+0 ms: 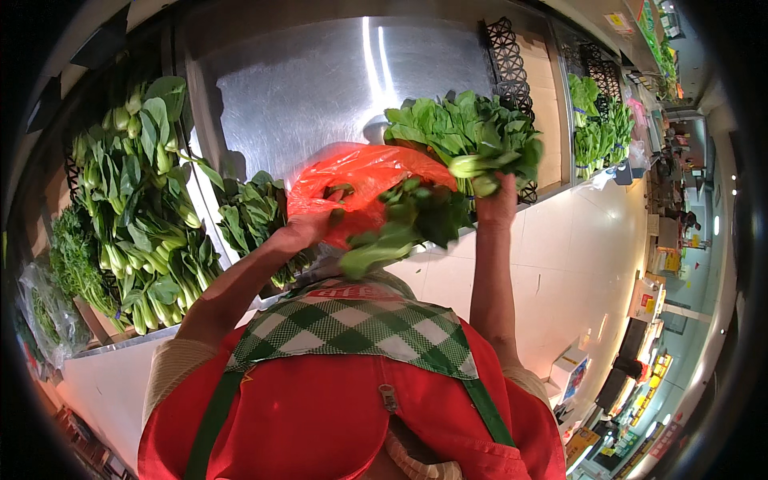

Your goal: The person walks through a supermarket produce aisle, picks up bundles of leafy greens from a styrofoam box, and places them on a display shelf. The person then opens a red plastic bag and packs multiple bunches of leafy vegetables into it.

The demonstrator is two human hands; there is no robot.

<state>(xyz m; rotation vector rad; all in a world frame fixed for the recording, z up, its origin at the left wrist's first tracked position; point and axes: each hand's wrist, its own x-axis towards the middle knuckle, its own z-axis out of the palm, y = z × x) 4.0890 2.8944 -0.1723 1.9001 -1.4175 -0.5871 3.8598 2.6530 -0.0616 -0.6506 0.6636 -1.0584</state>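
My left hand (308, 228) is closed on the side of a red plastic bag (372, 164), whose mouth gapes toward me. Dark leafy greens (432, 216) stick out of the bag, with a pale stalk end (380, 254) pointing my way, blurred by motion. At the right, my right hand (498, 204) grips a bunch of leafy greens (472, 170) by its pale green stalks; its fingers are partly hidden by the leaves. Just beyond it lies a heap of bright leafy greens (440, 124) on the metal display counter (296, 88).
A large pile of bok choy (148, 248) fills the left bin, beside feathery herbs (76, 248). More dark greens (252, 212) lie near my left forearm. A black plastic lattice (508, 60) stands at the back right. Further bunches (600, 132) sit in the right bin.
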